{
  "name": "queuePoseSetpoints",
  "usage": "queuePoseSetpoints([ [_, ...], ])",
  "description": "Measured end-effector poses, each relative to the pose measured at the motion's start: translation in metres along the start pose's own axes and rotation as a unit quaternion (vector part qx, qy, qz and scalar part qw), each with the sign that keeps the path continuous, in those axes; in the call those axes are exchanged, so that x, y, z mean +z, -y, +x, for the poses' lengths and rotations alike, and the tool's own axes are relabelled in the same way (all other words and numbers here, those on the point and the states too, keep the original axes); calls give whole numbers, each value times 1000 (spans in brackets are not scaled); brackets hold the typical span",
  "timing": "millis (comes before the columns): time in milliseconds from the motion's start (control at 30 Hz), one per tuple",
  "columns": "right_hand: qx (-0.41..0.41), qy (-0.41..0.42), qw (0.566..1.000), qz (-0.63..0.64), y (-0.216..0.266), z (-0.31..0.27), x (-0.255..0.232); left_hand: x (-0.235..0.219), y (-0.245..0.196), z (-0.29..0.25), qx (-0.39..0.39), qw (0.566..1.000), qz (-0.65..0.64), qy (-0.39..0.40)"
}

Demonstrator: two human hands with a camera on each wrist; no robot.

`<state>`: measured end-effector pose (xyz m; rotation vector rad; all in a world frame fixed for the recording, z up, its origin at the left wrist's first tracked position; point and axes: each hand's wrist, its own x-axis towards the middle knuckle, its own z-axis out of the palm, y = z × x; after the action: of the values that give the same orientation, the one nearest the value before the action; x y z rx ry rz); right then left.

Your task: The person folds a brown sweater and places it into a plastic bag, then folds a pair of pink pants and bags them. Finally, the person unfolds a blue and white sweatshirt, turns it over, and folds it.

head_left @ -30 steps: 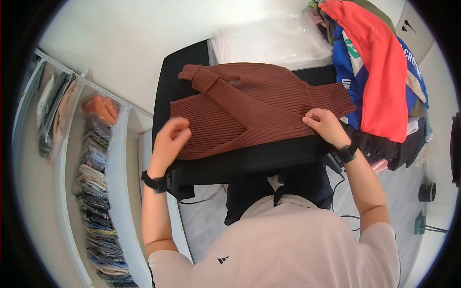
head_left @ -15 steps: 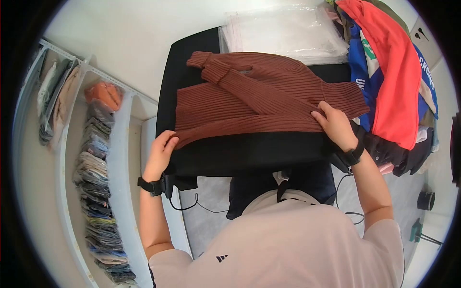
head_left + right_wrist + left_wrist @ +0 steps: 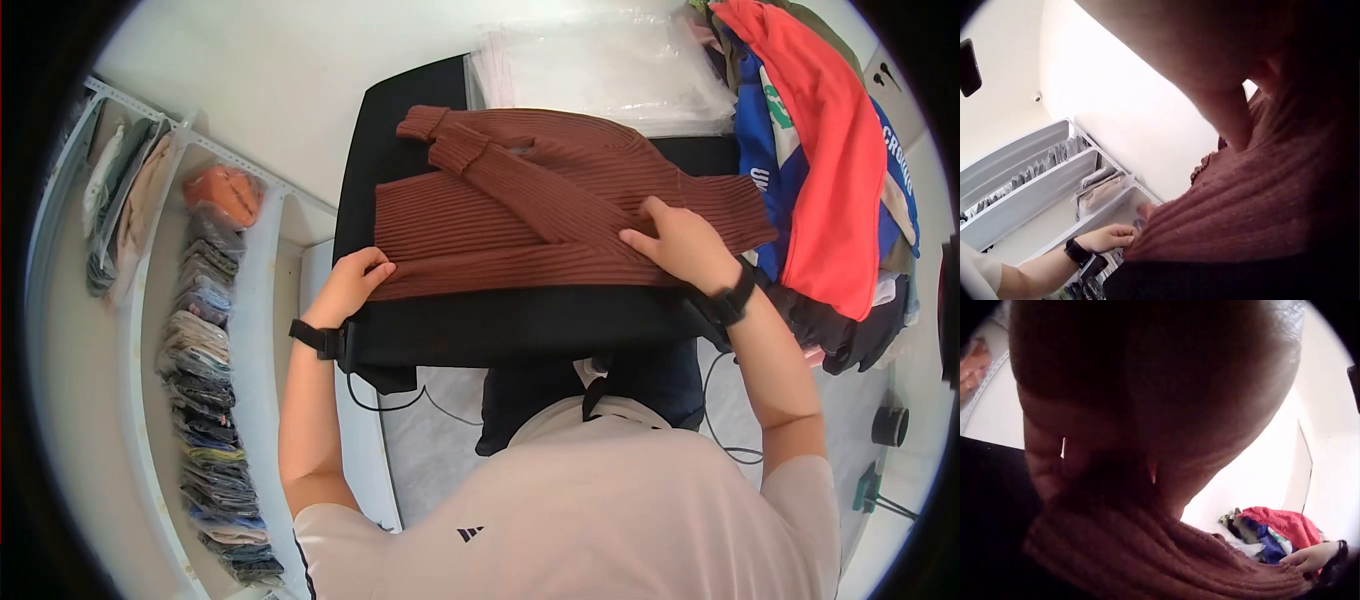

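Observation:
A brown ribbed turtleneck sweater (image 3: pixel 500 210) lies folded lengthwise on a black table (image 3: pixel 520 330), its collar toward the right and its sleeves slanting toward the upper left. At the near left corner of the hem, my left hand (image 3: pixel 350 282) pinches the knit between thumb and fingers; the left wrist view has the fabric (image 3: pixel 1147 550) spreading from those fingers. My right hand (image 3: pixel 690 248) rests on the sweater near the shoulder, thumb and forefinger spread apart. Its thumb touches the ribbed fabric in the right wrist view, while much of the hand is dark there.
Clear plastic bags (image 3: pixel 610 75) lie stacked at the table's back. A heap of clothes with a red garment (image 3: pixel 830 180) on top stands at the right, by the collar. White shelving (image 3: pixel 275 330) with bagged folded clothes (image 3: pixel 205 360) runs along the left.
My left hand has come down onto the hem corner, taken hold of it and shifted it slightly. The near edge now lies straighter. The right hand's thumb and forefinger have spread apart from a pinch.

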<state>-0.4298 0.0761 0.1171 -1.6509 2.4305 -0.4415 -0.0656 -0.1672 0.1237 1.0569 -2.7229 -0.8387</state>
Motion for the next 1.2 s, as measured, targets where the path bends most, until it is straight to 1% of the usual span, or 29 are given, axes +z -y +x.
queuePoseSetpoints([
  [67,-80,16,996,36,-2,13,14,0,0,2,12,1000,-15,-16],
  [100,-65,38,997,16,0,14,13,-2,0,5,27,999,-32,-33],
  [133,-65,36,997,16,-2,14,12,-4,-1,8,28,999,-31,-34],
  [200,-23,2,998,64,-7,12,11,-7,-2,10,15,994,-81,-70],
  [233,-8,10,998,54,-8,10,12,-5,0,12,15,994,-81,-70],
  [300,-1,5,999,42,-9,7,16,0,1,19,-17,999,41,-20],
  [333,4,-4,1000,29,-9,6,16,-1,-2,21,-16,999,41,-19],
  [367,5,-6,1000,29,-11,5,13,-5,-6,26,10,993,101,-56],
  [400,0,7,996,85,-14,1,7,-12,-14,31,37,982,161,-93],
  [433,-5,23,990,140,-18,-4,2,-22,-23,37,36,985,135,-96],
  [467,-4,23,990,139,-24,-8,-2,-32,-32,43,37,986,133,-96],
  [533,-56,29,989,135,-37,-16,-12,-45,-47,62,68,988,48,-131],
  [567,-47,43,987,144,-39,-21,-20,-47,-49,75,89,986,46,-133],
  [600,-39,43,988,140,-45,-23,-19,-49,-52,91,112,984,42,-134],
  [633,-43,36,975,213,-54,-23,-16,-48,-57,106,98,988,51,-106],
  [667,-45,26,957,284,-64,-26,-15,-41,-52,123,107,989,41,-99],
  [700,-16,40,946,320,-68,-28,-14,-31,-42,142,142,986,19,-85],
  [733,-4,35,949,315,-72,-31,-12,-23,-50,152,177,982,-2,-72],
  [767,-31,28,938,345,-75,-32,-9,-16,-57,159,137,990,26,-37],
  [800,-60,19,925,376,-79,-33,-5,-9,-55,169,147,988,24,-33],
  [867,-61,14,926,373,-83,-35,-2,13,-29,195,247,962,111,-45],
  [900,-84,6,933,351,-83,-35,-1,25,-22,199,231,957,152,-84],
  [933,-106,-2,938,329,-85,-35,1,29,-24,201,237,956,154,-84],
  [1000,-90,5,932,350,-86,-36,0,33,-30,204,204,963,159,-79],
  [1033,-105,4,941,321,-81,-38,-4,31,-34,203,186,966,160,-78],
  [1067,-121,4,949,292,-78,-40,-6,28,-37,201,187,966,161,-77],
  [1133,-117,-12,950,291,-78,-38,-1,18,-45,195,226,946,203,-116],
  [1167,-110,-17,952,286,-79,-38,1,12,-48,192,225,946,204,-115],
  [1200,-102,-24,954,280,-80,-38,2,6,-54,188,192,955,161,-161],
])
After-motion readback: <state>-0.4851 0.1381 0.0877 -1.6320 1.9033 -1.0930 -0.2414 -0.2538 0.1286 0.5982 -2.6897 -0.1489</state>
